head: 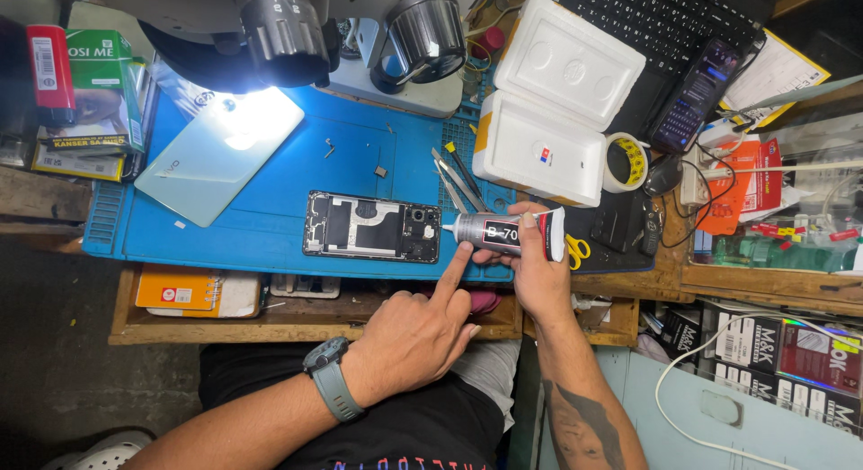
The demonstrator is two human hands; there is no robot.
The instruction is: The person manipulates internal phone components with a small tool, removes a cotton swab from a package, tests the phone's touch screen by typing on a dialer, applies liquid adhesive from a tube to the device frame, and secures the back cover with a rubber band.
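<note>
1. Two hands busy: my right hand (530, 263) grips the glue tube (508, 234), nozzle by the opened phone (371, 226).
2. My left hand (413, 335) points one finger at the nozzle, other fingers curled, holding nothing.
3. Phone lies on the blue mat (270, 241).

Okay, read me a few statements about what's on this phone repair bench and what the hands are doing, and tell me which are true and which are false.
1. The right hand holds a glue tube in its grip. True.
2. The tube's nozzle points at the opened phone. True.
3. The left hand holds tweezers. False: it holds nothing, its index finger stretched toward the tube's nozzle; the tweezers lie on the blue mat.
4. The pale back cover is fitted on the phone. False: it lies apart, under the microscope lamp.
5. The white foam box is shut. False: it lies open.
</note>
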